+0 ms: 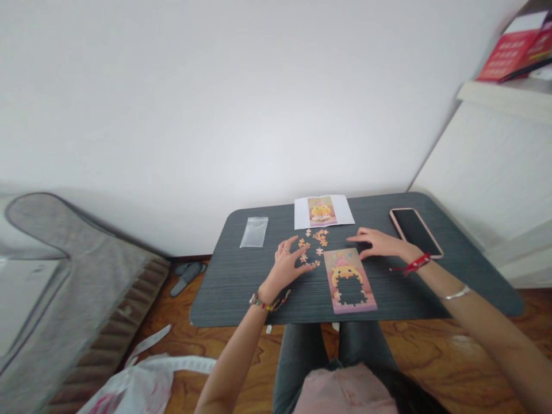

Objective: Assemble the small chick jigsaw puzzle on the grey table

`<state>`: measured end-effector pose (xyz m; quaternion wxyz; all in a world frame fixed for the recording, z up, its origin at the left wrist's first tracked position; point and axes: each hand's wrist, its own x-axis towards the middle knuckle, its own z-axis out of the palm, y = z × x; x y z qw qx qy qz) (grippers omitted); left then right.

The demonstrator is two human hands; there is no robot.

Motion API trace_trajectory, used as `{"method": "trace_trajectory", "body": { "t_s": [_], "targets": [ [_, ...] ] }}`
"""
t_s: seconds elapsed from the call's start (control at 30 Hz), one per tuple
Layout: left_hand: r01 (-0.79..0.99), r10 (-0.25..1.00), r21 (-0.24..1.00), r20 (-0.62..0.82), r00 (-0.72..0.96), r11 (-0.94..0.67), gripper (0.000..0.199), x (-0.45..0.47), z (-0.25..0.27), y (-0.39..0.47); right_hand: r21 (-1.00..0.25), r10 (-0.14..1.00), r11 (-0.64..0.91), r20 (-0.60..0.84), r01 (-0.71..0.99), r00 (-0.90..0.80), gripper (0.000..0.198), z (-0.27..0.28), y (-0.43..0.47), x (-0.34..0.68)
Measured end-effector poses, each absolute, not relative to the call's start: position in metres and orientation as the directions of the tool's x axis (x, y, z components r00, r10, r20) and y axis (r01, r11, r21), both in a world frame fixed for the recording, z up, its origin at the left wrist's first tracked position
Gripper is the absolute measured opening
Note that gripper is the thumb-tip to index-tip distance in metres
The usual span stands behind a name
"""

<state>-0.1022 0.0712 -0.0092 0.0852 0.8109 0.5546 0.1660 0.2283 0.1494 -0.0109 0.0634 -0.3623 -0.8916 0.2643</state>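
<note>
My left hand (285, 265) is spread over the table, its fingertips among several loose puzzle pieces (322, 237); I cannot tell whether it touches any of them. Just right of it lies a partly assembled jigsaw puzzle (335, 290) with a yellow cartoon figure and a pink border. Dark tabletop shows through a jagged gap in its lower middle. Beside the puzzle's upper right corner is my right hand (378, 242), forefinger stretched out and thumb apart, nothing visible in it. A printed reference picture (321, 211) on white paper lies behind the pieces.
The dark table (233, 287) stands against a white wall. On it are a clear plastic bag (255, 232) at the left and a phone (416, 231) at the right. Slippers (186, 277) and a white plastic bag (146, 382) lie on the wooden floor.
</note>
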Motion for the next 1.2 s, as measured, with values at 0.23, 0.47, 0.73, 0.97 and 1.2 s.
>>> {"method": "trace_trajectory", "body": {
  "t_s": [0.23, 0.47, 0.73, 0.97, 1.2],
  "targets": [
    [0.854, 0.888, 0.264, 0.016, 0.460, -0.448, 0.074, -0.057, -0.012, 0.051, -0.431, 0.728, 0.585, -0.093, 0.687, -0.679, 0.078, -0.021, 0.105, 0.233],
    [0.856, 0.875, 0.225, -0.022, 0.483, -0.466, 0.072, -0.054, -0.006, 0.058, -0.433, 0.737, 0.584, -0.070, 0.686, -0.672, 0.074, -0.019, 0.106, 0.233],
    [0.856, 0.876, 0.231, -0.034, 0.481, -0.462, 0.074, -0.052, -0.006, 0.060, -0.440, 0.730, 0.567, -0.124, 0.697, -0.672, 0.074, -0.018, 0.115, 0.235],
    [0.859, 0.882, 0.252, -0.040, 0.470, -0.446, 0.072, -0.053, -0.006, 0.060, -0.452, 0.732, 0.558, -0.127, 0.696, -0.669, 0.073, -0.018, 0.117, 0.235],
    [0.865, 0.891, 0.257, -0.029, 0.452, -0.431, 0.070, -0.051, -0.006, 0.059, -0.452, 0.738, 0.557, -0.115, 0.696, -0.665, 0.077, -0.016, 0.112, 0.233]
  ]
}}
